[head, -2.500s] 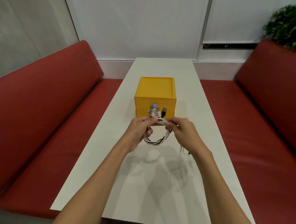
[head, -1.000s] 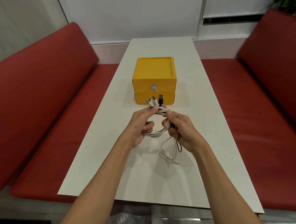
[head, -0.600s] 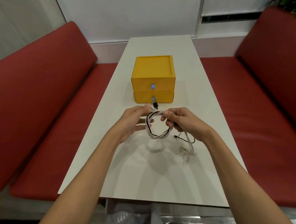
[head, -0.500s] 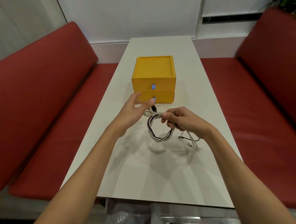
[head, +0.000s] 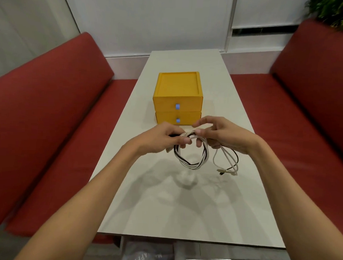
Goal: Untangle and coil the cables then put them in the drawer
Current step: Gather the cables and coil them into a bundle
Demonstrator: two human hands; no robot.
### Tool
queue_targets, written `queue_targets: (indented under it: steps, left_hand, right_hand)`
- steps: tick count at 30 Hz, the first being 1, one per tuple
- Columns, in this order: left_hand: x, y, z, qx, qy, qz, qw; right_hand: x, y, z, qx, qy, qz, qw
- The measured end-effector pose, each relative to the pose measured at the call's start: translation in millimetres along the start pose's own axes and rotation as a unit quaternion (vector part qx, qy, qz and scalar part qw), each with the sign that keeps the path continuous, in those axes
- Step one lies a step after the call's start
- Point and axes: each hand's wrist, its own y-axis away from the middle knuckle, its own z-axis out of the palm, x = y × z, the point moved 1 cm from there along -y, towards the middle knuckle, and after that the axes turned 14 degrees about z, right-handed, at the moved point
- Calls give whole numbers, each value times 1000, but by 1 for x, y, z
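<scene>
single head cam; looks forward and down along white table; hands close; yellow drawer unit beyond

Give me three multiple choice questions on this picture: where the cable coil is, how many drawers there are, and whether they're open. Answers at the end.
1. Where is the cable coil? A. Inside the top drawer. B. On the left bench. C. Held over the table, in front of the yellow drawer unit.
2. How many drawers does the unit have? A. Two. B. One. C. Four.
3. What state are the drawers in? A. Top pulled out. B. Both closed. C. Bottom pulled out.
Answers: 1 C, the left hand and right hand both grip it above the table. 2 A, two stacked fronts, each with a blue tab. 3 B, both fronts sit flush.
</scene>
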Motion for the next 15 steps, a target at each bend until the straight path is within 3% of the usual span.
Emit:
queue_targets:
  steps: [4, 10, 15]
  left_hand:
    - [-5, 7, 1, 34, 45, -13, 998]
    - [6, -4, 5, 28, -135, 9, 990]
    - [11, -2, 9, 46, -138, 70, 987]
  right_hand:
    - [2, 1, -6, 7, 7, -25, 1000]
    - [-2, -4, 9, 61, 54, -60, 995]
    - [0, -3, 4, 54, -10, -66, 996]
